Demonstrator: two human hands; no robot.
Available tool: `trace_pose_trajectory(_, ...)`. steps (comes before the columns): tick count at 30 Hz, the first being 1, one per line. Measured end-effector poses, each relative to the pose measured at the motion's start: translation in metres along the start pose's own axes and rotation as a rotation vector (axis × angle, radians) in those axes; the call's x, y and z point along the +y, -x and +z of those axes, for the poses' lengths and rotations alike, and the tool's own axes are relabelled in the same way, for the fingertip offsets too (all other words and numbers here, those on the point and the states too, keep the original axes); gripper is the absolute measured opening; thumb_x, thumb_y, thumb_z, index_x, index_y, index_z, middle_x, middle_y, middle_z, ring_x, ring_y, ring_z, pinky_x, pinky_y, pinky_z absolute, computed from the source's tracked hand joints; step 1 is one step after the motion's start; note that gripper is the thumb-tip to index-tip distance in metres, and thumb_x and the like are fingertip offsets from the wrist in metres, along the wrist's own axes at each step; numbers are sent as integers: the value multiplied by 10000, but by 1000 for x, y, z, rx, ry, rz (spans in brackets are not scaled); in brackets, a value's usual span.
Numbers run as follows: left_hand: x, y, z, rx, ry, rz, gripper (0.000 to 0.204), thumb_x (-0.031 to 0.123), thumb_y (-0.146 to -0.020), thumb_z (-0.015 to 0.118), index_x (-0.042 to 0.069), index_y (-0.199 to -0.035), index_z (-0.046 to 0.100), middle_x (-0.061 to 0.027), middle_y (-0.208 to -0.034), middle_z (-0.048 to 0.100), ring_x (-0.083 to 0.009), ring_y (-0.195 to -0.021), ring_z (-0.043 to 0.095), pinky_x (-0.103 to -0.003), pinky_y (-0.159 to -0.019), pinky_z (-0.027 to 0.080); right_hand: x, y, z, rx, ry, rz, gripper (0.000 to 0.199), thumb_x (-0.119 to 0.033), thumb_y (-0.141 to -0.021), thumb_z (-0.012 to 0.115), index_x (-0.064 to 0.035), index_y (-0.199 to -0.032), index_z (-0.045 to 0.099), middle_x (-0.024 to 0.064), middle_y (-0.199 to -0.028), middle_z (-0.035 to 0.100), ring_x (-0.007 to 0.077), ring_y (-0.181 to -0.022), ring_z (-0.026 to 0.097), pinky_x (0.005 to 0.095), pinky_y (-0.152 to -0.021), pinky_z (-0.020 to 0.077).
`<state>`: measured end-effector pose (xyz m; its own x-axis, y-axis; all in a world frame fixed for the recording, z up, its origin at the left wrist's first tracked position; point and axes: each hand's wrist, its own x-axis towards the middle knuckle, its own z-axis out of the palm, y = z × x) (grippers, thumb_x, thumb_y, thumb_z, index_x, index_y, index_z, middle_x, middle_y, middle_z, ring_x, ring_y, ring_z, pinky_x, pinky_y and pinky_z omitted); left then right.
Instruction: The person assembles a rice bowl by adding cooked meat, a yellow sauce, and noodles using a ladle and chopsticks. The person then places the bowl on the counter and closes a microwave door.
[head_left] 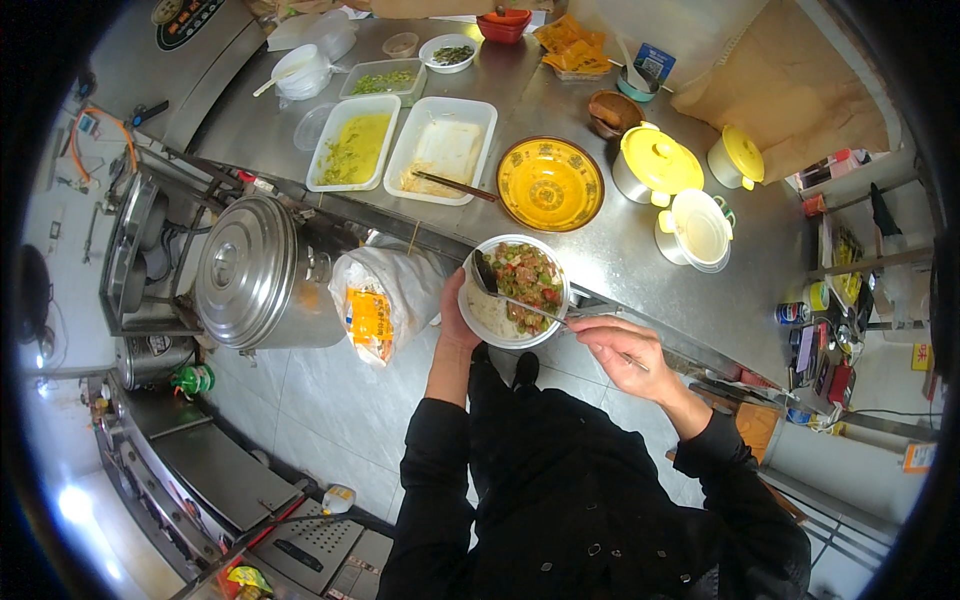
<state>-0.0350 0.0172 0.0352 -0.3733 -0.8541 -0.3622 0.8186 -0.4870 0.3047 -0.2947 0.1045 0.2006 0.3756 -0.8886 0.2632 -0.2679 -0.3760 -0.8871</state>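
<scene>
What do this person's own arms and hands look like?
The left hand and right hand are bare, with no gloves visible. The left sleeve and right sleeve are plain black, ending partway down the forearms. No watch or bracelet shows.

Yellow bowl (pixel 550 178): glossy. Counter (pixel 720 310) under it: shiny metal. Left of bowl: white tray (pixel 455 140), smooth plastic. Below bowl: spoon (pixel 532 308), metal; sleeves (pixel 435 455), matt cloth. Right of bowl: matt paper (pixel 800 90).
</scene>
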Motion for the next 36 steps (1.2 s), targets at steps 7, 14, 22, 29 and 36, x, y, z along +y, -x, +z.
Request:
trace_pose_trajectory(7, -2, 1, -2, 4, -14, -12, 608, 479, -1005, 468, 65, -1448, 512, -148, -1418, 580, -324, -1296, 555, -457, -1115, 435, -6, 1, -4, 19, 63, -5, 241, 94, -863, 576, 44, -1053, 716, 173, -1196, 707, 306, -1079, 697, 364, -926, 556)
trace_pose_trajectory(14, 1, 4, -6, -21, 31, 9, 600, 480, -1008, 463, 70, -1443, 516, -144, -1407, 589, -315, -1288, 561, -448, -1108, 442, -11, 2, -4, 24, 71, -45, 168, 39, -920, 600, 50, -1041, 716, 185, -1173, 713, 316, -1078, 697, 375, -928, 555)
trace_pose_trajectory(22, 5, 9, 1, -9, 14, 24, 616, 488, -992, 496, 69, -1443, 519, -132, -1398, 599, -306, -1276, 569, -443, -1104, 446, -11, 2, -11, 45, 58, 9, 181, -26, -951, 585, 45, -1055, 715, 173, -1199, 707, 306, -1085, 694, 371, -934, 551)
trace_pose_trajectory(29, 8, 7, -2, 41, 7, 16, 605, 483, -993, 487, 70, -1434, 531, -135, -1399, 597, -307, -1277, 568, -443, -1099, 448, -10, -1, -5, 21, 25, -17, 181, -41, -957, 607, 35, -1074, 722, 167, -1202, 708, 299, -1095, 691, 367, -934, 550)
trace_pose_trajectory(36, 11, 10, -1, 61, -16, 24, 627, 499, -994, 474, 47, -1426, 528, -144, -1397, 597, -312, -1285, 564, -445, -1100, 447, -4, 4, -7, 102, 8, 74, 172, -54, -978, 619, 32, -1082, 727, 160, -1205, 713, 245, -1048, 696, 332, -905, 545)
